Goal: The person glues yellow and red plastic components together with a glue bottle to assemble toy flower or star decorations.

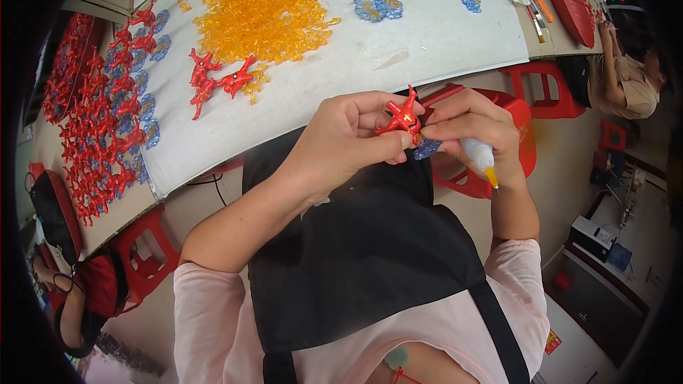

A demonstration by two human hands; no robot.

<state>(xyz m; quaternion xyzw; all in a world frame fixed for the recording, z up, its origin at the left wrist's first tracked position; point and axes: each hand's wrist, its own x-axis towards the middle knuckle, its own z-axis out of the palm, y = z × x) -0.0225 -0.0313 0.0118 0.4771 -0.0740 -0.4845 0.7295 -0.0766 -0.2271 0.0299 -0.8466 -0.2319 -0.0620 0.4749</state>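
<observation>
My left hand (340,135) is closed around a small red plastic figurine (404,117), held up just beyond the table's near edge. Against its lower end, the fingertips of my right hand (487,124) pinch a translucent blue piece (426,148), partly hidden by fingers. Figurine and blue piece touch or nearly touch; I cannot tell if they are joined. Tucked in the same right hand is a white squeeze bottle (477,151) with a yellow nozzle pointing down and away from the figurine.
White sheeting (356,64) covers the table, bearing a heap of translucent orange pieces (263,11), blue pieces (388,6) and a few red figurines (203,85). Rows of red figurines (92,142) stand at left. Red stools (548,92) are below the edge. A co-worker (629,85) sits at far right.
</observation>
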